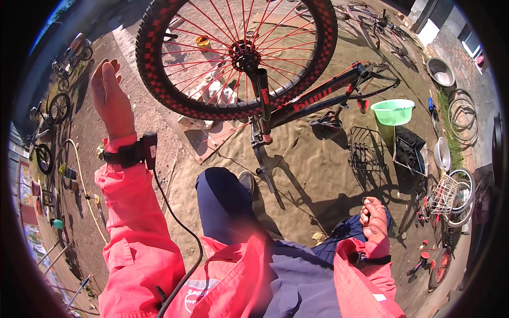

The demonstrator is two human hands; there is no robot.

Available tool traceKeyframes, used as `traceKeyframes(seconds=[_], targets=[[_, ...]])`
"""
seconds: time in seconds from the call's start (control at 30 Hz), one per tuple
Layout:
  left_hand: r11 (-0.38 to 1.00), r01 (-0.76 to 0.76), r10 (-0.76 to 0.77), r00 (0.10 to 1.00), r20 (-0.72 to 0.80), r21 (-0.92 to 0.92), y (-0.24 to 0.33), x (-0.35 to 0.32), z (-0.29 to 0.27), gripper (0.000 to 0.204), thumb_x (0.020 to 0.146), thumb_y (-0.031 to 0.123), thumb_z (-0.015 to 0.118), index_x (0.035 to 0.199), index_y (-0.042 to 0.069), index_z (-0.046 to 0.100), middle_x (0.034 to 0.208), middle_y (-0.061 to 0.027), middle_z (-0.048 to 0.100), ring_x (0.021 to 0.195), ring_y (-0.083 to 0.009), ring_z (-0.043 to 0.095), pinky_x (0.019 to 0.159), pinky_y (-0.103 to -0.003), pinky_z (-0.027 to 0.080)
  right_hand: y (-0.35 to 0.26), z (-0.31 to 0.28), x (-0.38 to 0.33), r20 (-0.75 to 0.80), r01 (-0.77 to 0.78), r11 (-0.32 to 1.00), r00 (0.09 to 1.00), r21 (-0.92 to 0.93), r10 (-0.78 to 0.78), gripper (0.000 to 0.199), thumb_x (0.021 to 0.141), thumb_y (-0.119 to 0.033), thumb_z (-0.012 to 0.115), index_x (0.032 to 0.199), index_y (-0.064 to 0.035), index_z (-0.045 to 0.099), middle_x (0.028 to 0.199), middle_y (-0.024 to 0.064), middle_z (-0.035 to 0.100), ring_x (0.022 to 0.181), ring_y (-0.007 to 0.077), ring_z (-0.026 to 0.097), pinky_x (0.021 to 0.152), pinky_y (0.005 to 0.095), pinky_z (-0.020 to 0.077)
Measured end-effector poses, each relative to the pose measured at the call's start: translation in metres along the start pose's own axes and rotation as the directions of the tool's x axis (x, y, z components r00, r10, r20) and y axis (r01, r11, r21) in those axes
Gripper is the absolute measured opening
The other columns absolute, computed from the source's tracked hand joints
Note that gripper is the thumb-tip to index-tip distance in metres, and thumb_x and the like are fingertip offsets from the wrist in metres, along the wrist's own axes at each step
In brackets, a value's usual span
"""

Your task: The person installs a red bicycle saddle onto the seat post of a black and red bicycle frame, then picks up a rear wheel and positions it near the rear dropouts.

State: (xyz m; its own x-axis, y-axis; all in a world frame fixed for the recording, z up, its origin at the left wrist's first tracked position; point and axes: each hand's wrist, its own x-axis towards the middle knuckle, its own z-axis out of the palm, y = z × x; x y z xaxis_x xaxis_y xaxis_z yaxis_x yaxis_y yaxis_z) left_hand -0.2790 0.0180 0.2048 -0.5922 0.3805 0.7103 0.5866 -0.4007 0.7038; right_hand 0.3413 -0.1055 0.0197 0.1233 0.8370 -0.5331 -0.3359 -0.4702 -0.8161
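Observation:
An upside-down black and red bicycle [313, 100] stands in front of me. Its raised wheel [245, 114] has red spokes and a black tyre with red checks. My left hand [111, 98] is held up to the left of the tyre, apart from it, its fingers stretched out and nothing in it. A black strap with a small cabled box sits on that wrist. Close to my right knee, my right hand [374, 220] is closed with the fingers curled in. Something small and dark shows at its fingertips, too small to name. The handlebar's end [262, 172] points down near my shoe.
A brown ground sheet [297, 175] lies under the bicycle. To the right are a light green basin [393, 112], a black wire basket [367, 151] and a black crate [409, 151]. Loose tyres [463, 117] lie beyond. Other bicycles stand left [58, 108] and right [460, 196].

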Motion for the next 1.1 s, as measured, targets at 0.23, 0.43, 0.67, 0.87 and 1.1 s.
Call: traceKeyframes(seconds=[0.23, 0.43, 0.67, 0.87, 1.1], targets=[[0.964, 0.265, -0.254, 0.909, 0.33, 0.01, 0.021, -0.16, 0.02, 0.034, 0.105, 0.029, 0.049, 0.124, 0.001, 0.056, 0.112, -0.0091, 0.067, 0.103, -0.0149, 0.063, 0.087, -0.029, 0.046, 0.04, 0.024, 0.011, 0.116, -0.174, 0.984, 0.979, 0.028, 0.169, 0.01, 0.093, -0.006, 0.066, 0.102, -0.0046, 0.06, 0.067, -0.0003, 0.055, 0.048, 0.0065, 0.05, 0.04, 0.0203, 0.0361], [0.828, 0.56, -0.287, 0.451, 0.845, -0.017, 0.069, -0.311, 0.062, 0.027, 0.104, 0.016, 0.05, 0.123, -0.001, 0.055, 0.109, -0.0096, 0.065, 0.097, -0.0148, 0.063, 0.084, -0.028, 0.048, 0.038, 0.019, 0.01, 0.139, -0.178, 0.977, 0.977, 0.121, 0.16, 0.007, 0.097, -0.011, 0.06, 0.102, -0.0054, 0.06, 0.073, -0.0013, 0.055, 0.054, 0.0058, 0.048, 0.046, 0.0184, 0.039], [0.972, 0.215, -0.068, -0.129, 0.989, 0.095, 0.076, -0.391, 0.094, 0.031, 0.095, 0.022, 0.063, 0.11, -0.005, 0.062, 0.099, -0.0189, 0.066, 0.09, -0.0298, 0.067, 0.079, -0.037, 0.052, 0.031, 0.008, -0.004, 0.152, -0.186, 0.958, 0.976, 0.218, 0.155, 0.011, 0.097, -0.01, 0.054, 0.103, -0.0032, 0.059, 0.078, 0.0039, 0.06, 0.054, 0.009, 0.051, 0.042, 0.0189, 0.0358], [0.944, 0.072, -0.29, -0.287, 0.913, 0.322, 0.067, -0.408, 0.117, 0.038, 0.091, 0.031, 0.063, 0.112, -0.002, 0.062, 0.094, -0.0174, 0.069, 0.092, -0.0315, 0.067, 0.082, -0.04, 0.051, 0.026, -0.004, -0.009, 0.193, -0.214, 0.95, 0.966, 0.227, 0.172, 0.012, 0.095, -0.012, 0.056, 0.102, -0.0037, 0.061, 0.076, 0.0019, 0.062, 0.052, 0.0051, 0.05, 0.043, 0.0174, 0.0353], [0.935, -0.023, -0.326, -0.449, 0.832, 0.354, 0.073, -0.426, 0.131, 0.04, 0.089, 0.031, 0.064, 0.115, 0.001, 0.062, 0.095, -0.0166, 0.069, 0.092, -0.031, 0.067, 0.081, -0.04, 0.051, 0.025, -0.01, -0.016, 0.274, -0.221, 0.929, 0.952, 0.296, 0.139, 0.017, 0.095, -0.008, 0.055, 0.11, -0.0027, 0.06, 0.078, 0.0029, 0.061, 0.059, 0.0045, 0.05, 0.05, 0.0174, 0.0393]])
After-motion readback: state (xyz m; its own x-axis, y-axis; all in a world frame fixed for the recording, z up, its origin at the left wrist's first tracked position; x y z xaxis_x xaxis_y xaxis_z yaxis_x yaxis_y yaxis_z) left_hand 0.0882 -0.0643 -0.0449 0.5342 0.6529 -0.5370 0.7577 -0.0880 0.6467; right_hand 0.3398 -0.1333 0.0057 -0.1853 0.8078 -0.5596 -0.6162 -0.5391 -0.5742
